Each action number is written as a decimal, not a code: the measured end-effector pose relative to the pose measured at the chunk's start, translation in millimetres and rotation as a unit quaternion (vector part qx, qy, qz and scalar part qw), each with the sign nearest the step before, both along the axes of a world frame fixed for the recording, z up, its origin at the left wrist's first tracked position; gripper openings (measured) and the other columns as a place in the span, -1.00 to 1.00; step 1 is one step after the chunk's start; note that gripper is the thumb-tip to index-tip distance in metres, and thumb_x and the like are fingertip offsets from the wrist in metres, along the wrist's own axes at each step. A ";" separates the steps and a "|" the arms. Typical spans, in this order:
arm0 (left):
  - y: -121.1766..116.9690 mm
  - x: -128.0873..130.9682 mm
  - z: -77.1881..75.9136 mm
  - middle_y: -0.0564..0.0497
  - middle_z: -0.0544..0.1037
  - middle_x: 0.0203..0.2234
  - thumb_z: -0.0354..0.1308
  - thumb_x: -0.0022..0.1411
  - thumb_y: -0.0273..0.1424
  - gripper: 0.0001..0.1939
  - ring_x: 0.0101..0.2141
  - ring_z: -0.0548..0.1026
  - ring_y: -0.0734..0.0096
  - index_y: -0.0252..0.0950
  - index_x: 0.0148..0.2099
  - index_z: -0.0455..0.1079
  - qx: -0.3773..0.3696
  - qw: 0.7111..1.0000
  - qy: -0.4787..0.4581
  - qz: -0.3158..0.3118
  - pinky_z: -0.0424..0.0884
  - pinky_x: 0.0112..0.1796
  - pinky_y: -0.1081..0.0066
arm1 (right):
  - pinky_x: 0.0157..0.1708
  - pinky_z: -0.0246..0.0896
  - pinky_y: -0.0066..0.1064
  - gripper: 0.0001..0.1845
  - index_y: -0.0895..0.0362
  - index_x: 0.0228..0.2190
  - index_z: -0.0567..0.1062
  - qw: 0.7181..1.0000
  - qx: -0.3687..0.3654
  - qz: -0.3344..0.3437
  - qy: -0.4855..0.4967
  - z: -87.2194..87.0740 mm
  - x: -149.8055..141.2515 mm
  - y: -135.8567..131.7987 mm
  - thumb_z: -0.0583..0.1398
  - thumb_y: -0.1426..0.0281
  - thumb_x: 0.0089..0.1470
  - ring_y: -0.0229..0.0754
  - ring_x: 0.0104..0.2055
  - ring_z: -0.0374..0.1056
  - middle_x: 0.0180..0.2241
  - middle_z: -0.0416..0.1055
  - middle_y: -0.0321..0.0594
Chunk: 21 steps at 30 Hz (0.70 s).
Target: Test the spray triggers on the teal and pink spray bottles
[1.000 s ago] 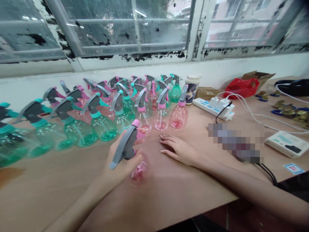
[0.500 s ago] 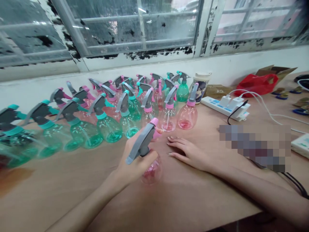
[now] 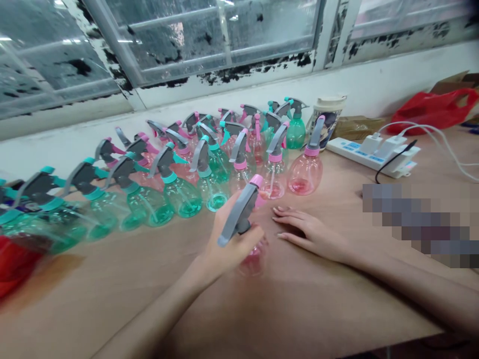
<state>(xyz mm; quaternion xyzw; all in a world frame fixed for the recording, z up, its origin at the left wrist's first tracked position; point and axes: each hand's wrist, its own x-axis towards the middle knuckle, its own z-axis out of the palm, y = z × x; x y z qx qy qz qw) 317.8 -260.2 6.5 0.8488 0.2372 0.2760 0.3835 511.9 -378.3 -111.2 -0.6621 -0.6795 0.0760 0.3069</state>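
My left hand (image 3: 232, 234) is wrapped round the neck of a pink spray bottle (image 3: 251, 262) with a grey and pink trigger head. The bottle stands about upright at the table's middle, its body partly hidden by my fingers. To its right my right hand (image 3: 310, 232) rests on the table, fingers stretched out and holding nothing. Behind both hands stand several spray bottles in rows: green ones such as this green spray bottle (image 3: 183, 199) on the left, and pink ones such as this pink spray bottle (image 3: 305, 174) further right.
A white power strip (image 3: 368, 157) with plugs and cables lies at the right, near a printed cup (image 3: 327, 119) and a red plastic bag (image 3: 430, 112). Another red item (image 3: 17, 264) is at the left edge. A windowed wall (image 3: 396, 75) closes off the back.
The view has turned left, so everything sits further right in it, and more red shows at the left edge. My left hand keeps hold of the spray bottle; my right hand still rests flat.
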 end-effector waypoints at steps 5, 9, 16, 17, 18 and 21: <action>1.2 6.0 -1.4 0.12 0.38 -0.48 -0.04 -0.04 -0.39 -0.89 -0.50 0.36 0.41 -0.16 -0.35 0.18 0.002 0.999 0.011 -0.034 0.36 -0.43 0.42 | 0.24 0.09 0.02 -0.52 0.07 0.11 0.41 1.000 -0.002 0.006 0.002 0.1 1.0 -2.8 0.13 0.14 0.24 0.00 0.28 0.17 0.21 0.31 -0.09; 0.2 5.6 -0.2 0.12 0.36 -0.49 -0.02 -0.05 -0.37 -0.84 -0.54 0.32 0.43 -0.17 -0.32 0.18 -0.011 0.999 0.015 -0.032 0.32 -0.46 0.42 | 0.26 0.07 -0.01 -0.49 0.11 0.13 0.40 1.000 -0.013 0.009 -0.018 0.4 2.2 -4.4 0.10 0.12 0.25 0.00 0.29 0.14 0.22 0.29 -0.06; 2.4 5.5 -2.6 0.16 0.31 -0.52 -0.01 -0.07 -0.41 -0.83 -0.58 0.27 0.45 -0.17 -0.33 0.16 -0.005 0.999 -0.007 -0.054 0.29 -0.48 0.40 | 0.28 0.03 0.00 -0.44 0.12 0.16 0.36 0.999 -0.030 0.006 -0.034 -0.2 2.6 -5.8 0.07 0.08 0.26 0.01 0.31 0.10 0.25 0.24 -0.08; 2.6 5.7 -3.1 0.15 0.31 -0.52 -0.01 -0.06 -0.41 -0.83 -0.59 0.26 0.46 -0.17 -0.32 0.16 -0.010 0.998 -0.011 -0.056 0.29 -0.49 0.41 | 0.28 0.03 0.00 -0.43 0.12 0.16 0.36 0.999 -0.032 0.007 -0.034 -0.2 2.8 -5.9 0.07 0.08 0.26 0.01 0.31 0.10 0.25 0.24 -0.08; 2.8 6.0 -3.6 0.15 0.32 -0.51 -0.01 -0.06 -0.41 -0.83 -0.59 0.25 0.47 -0.17 -0.32 0.16 -0.015 0.998 -0.015 -0.058 0.29 -0.49 0.41 | 0.28 0.03 -0.01 -0.43 0.13 0.16 0.36 0.999 -0.035 0.007 -0.035 0.0 3.1 -5.8 0.07 0.07 0.26 0.00 0.31 0.09 0.25 0.24 -0.08; 3.4 6.9 -5.0 0.14 0.32 -0.48 0.00 -0.07 -0.43 -0.81 -0.58 0.24 0.48 -0.18 -0.30 0.16 -0.020 0.997 -0.026 -0.063 0.30 -0.48 0.41 | 0.29 0.01 -0.02 -0.42 0.14 0.16 0.36 0.999 -0.038 0.011 -0.035 0.4 3.7 -5.5 0.06 0.07 0.26 -0.01 0.32 0.08 0.25 0.24 -0.07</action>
